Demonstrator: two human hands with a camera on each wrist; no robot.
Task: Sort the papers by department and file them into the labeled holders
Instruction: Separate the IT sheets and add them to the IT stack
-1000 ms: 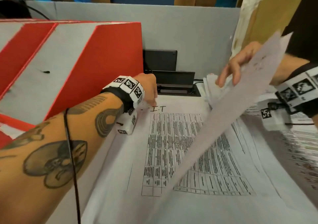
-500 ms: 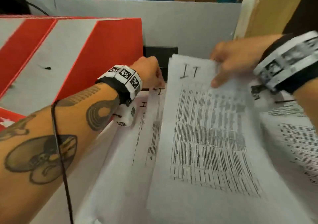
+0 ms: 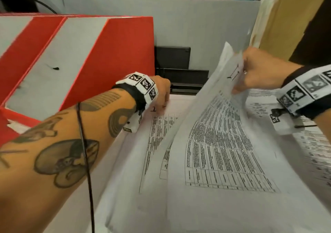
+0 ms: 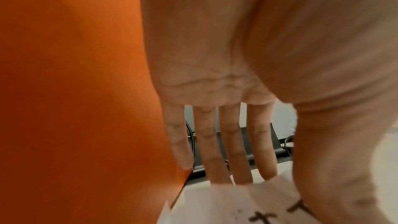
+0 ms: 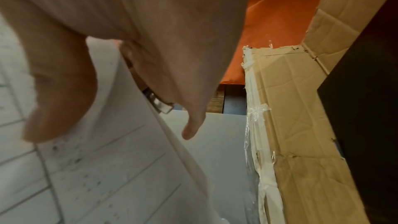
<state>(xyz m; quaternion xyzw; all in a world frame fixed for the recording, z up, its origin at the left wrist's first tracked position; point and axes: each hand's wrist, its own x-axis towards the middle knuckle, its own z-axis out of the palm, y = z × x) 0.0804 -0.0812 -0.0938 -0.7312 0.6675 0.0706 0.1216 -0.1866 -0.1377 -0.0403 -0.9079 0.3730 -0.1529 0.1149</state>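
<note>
We see the red-and-white holders (image 3: 71, 53) at the left; their insides are hidden. Our right hand (image 3: 258, 71) pinches the top edge of a lifted sheet (image 3: 215, 143) marked IT, thumb against fingers, its lower part curving over the stack (image 3: 157, 134). Our left hand (image 3: 161, 91) lies flat on that stack's top corner, just beside the red wall. Only the left wrist view shows its 4 straight fingers (image 4: 237, 151); only the right wrist view shows the taped cardboard box (image 5: 290, 125)
</note>
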